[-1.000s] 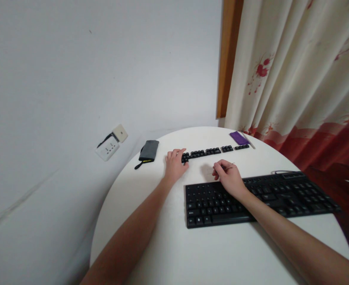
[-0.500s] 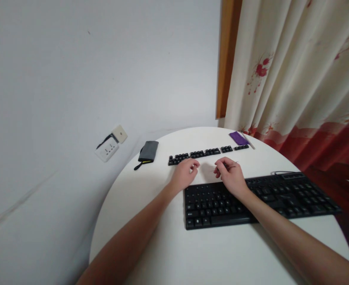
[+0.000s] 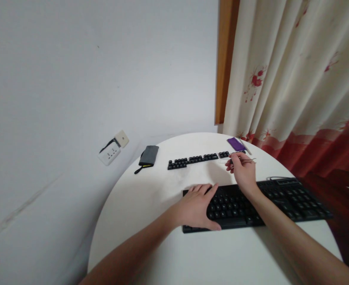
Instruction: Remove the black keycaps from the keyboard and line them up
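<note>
My left hand (image 3: 196, 208) lies spread across the left end of the black keyboard (image 3: 287, 202), fingers near its back edge and thumb near its front edge. The keys under the palm are hidden. Above the keyboard's back edge, my right hand (image 3: 243, 171) is closed around a wire keycap puller (image 3: 248, 160), whose thin wires stick out on both sides of the fingers. Behind the hands, loose black keycaps (image 3: 195, 159) stand in rows on the white table (image 3: 150, 206). The right end of these rows is partly hidden by my right hand.
A grey pouch (image 3: 149, 155) with a black loop lies at the table's back left, and a purple cloth-like piece (image 3: 235, 144) at the back right. The wall with a socket (image 3: 110, 153) borders the left, a curtain (image 3: 269, 87) the right. The keyboard's cable (image 3: 278, 178) curls behind it.
My left hand has moved from beside the loose keycaps down onto the keyboard's left end and spread its fingers. My right hand has shifted right with the keycap puller. The view has tilted slightly.
</note>
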Motion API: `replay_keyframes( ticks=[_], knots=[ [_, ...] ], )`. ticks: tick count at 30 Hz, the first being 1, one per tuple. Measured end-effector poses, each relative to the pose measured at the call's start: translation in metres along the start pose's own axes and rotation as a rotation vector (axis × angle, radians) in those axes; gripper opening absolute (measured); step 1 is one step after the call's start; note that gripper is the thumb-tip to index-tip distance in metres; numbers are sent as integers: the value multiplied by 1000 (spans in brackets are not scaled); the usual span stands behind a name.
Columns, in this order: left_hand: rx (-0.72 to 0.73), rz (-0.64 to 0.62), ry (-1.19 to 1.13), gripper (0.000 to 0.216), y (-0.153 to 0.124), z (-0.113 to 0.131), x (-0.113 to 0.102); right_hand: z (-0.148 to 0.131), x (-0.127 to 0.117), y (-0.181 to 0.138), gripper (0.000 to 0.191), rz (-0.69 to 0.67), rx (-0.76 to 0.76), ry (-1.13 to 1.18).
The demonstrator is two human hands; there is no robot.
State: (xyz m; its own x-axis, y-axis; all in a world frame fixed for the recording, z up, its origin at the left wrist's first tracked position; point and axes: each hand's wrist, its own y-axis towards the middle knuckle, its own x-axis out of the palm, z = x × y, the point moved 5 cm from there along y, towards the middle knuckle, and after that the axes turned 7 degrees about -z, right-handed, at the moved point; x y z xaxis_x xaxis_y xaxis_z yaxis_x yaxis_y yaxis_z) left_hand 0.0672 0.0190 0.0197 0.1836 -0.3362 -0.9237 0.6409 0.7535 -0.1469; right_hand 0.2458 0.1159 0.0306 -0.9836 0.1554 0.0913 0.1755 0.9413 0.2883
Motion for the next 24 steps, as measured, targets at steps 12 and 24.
replay_keyframes(
  ticks=[12,24],
  knots=[
    [-104,-42,-33,124,-38,-31,-2,-5,2,-2,26,-53,-20,27],
    [-100,177,-224,10,-33,-58,-43,-4,56,-49,19,-667,77,-144]
  ],
)
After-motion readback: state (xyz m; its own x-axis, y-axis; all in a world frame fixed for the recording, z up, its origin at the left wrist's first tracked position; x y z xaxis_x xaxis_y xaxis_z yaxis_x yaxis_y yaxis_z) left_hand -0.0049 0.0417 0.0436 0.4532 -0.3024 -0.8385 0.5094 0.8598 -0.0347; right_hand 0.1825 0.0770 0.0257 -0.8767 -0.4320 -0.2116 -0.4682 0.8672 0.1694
